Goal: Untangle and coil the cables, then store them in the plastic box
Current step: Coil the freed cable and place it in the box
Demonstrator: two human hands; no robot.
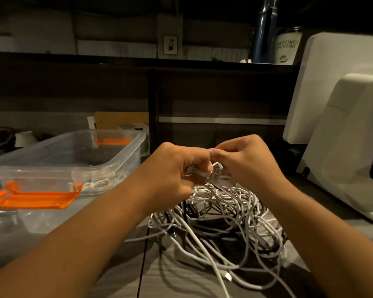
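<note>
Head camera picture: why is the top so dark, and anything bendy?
Head view: light reaches the left hand, right hand and cable pile; the shelf behind is dim; the wide lens bends the white machine; the plastic box shows glare.

Your left hand and right hand cover most of the white cable bundle pinched between them; its knotting cannot be told. The cables in your plastic box show only as a blur through its near wall. The right edge cuts the white appliance, the top edge the dark bottle
</note>
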